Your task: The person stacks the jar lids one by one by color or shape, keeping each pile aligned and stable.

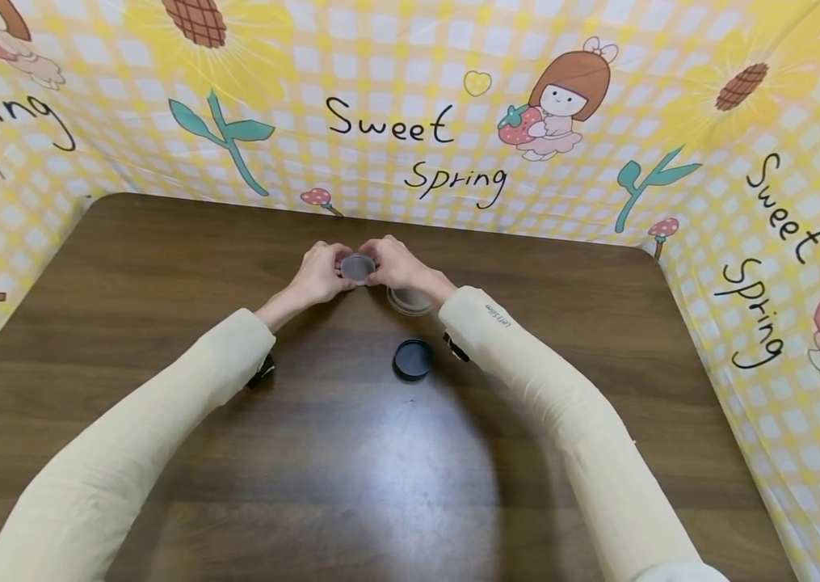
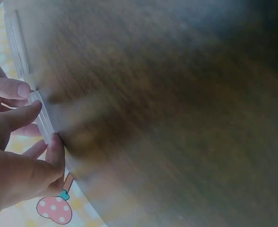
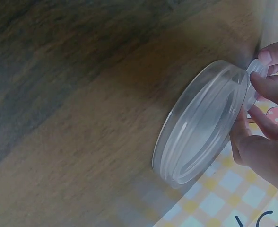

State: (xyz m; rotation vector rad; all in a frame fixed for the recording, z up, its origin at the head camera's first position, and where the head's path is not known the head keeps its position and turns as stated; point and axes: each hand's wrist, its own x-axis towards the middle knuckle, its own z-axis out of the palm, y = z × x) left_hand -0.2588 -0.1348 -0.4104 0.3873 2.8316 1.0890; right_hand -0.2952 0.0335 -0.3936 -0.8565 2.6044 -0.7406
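Observation:
Near the table's far side, my left hand [image 1: 321, 273] and right hand [image 1: 397, 264] hold a small clear round dish [image 1: 358, 268] between them by its rim. In the left wrist view the left thumb and fingers pinch the small dish [image 2: 44, 120] edge-on. The right hand [image 3: 266, 135] grips the other side of the small dish [image 3: 256, 87]. A larger clear round dish [image 3: 198, 125] sits on the table close beside the right hand, partly covered by the right wrist in the head view. Closer to me lies a shallow black round lid or dish [image 1: 413, 360].
The brown wooden table [image 1: 322, 453] has a patterned yellow-and-white checked cloth [image 1: 395, 48] hung behind its far edge and along its sides. Dark straps with devices [image 1: 260, 372] sit under both wrists. A bright glare lies on the middle of the tabletop.

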